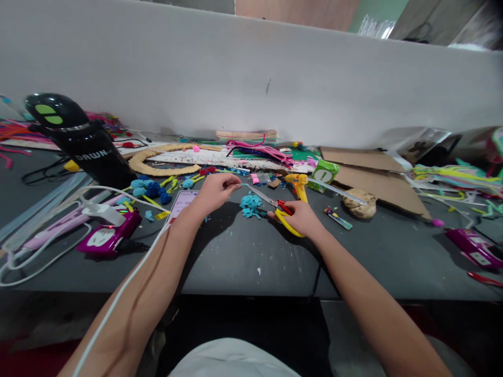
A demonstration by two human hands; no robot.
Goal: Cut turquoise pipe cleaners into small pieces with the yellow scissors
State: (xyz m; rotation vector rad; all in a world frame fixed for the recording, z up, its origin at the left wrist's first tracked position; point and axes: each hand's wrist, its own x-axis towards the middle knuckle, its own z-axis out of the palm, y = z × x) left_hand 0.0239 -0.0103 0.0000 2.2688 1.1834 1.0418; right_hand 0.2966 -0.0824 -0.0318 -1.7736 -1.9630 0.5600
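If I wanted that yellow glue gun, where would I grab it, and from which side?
Take the glue gun by its handle, probably from the near side: the handle juts toward the person, while a pale glue stick sticks out to the right. The right grip, holding scissors, sits just in front.

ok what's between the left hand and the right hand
In the head view, the scissors' blades reach from the right hand toward the left hand; a heap of small light-blue pieces also lies between them.
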